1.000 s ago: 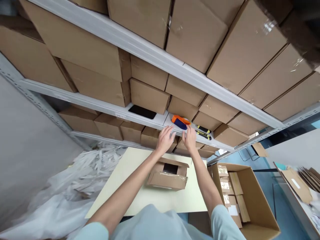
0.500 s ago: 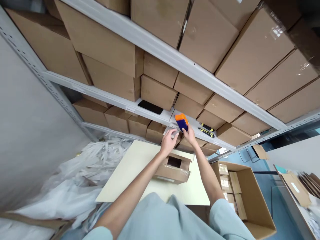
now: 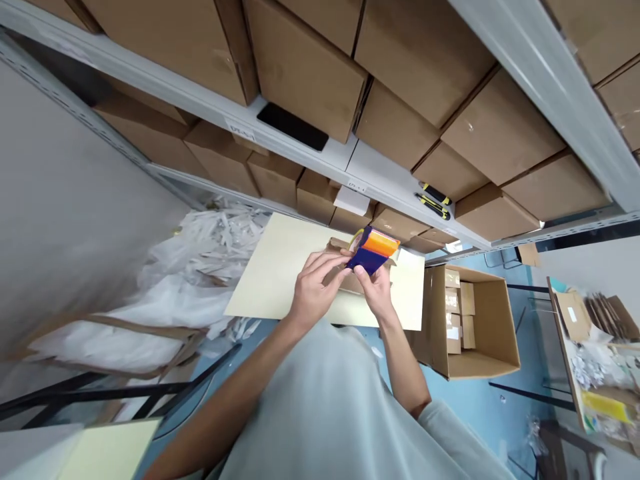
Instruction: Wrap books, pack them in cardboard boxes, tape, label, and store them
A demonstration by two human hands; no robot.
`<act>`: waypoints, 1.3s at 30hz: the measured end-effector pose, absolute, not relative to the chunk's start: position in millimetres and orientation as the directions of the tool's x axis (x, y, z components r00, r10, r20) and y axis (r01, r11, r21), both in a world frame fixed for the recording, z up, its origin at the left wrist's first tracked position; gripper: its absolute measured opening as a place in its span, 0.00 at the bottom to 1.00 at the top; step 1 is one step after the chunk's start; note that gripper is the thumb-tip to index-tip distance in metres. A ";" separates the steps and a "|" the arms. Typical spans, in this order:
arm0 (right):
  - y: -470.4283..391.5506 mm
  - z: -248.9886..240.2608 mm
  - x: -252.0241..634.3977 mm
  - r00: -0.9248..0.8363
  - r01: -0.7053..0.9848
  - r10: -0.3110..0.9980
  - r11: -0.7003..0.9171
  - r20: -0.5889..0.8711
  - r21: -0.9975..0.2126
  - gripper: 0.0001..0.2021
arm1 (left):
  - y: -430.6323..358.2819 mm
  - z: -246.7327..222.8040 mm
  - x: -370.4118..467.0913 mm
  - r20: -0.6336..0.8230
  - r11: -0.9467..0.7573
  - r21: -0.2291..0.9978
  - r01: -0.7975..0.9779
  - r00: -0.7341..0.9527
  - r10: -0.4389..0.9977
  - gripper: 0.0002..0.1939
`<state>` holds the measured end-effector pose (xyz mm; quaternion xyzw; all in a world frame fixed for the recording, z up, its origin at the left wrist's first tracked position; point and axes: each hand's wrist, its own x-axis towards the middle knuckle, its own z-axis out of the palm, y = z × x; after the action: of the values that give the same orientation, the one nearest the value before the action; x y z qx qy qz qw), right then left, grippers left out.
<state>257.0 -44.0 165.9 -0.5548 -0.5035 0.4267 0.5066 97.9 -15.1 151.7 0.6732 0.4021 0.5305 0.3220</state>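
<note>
Pale-yellow rectangular desk (image 3: pixel 270 273) beneath a brown cardboard box (image 3: pixel 352 284), over which the left hand (image 3: pixel 314 287) and right hand (image 3: pixel 378 293) hold an orange-and-navy plastic device (image 3: pixel 369 259), best steadied by firm right-hand support.

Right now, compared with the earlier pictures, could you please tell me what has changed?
The tape dispenser has left the shelf and come toward the body. The right hand has taken hold of it, and the left hand is now at its side. The black slab and two cutters stayed on the shelf; the open box stayed on the table.
</note>
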 end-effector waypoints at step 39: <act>-75.1 240.7 360.2 -0.302 0.850 0.712 -0.101 -0.634 -0.518 0.24 | -6.2 140.2 47.5 -0.215 0.209 0.971 -0.115 -0.046 0.976 0.12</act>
<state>360.2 -75.1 240.7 -0.5860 -0.6663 0.4549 -0.0755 47.5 -6.2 140.2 0.4009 0.5369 0.4847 0.5622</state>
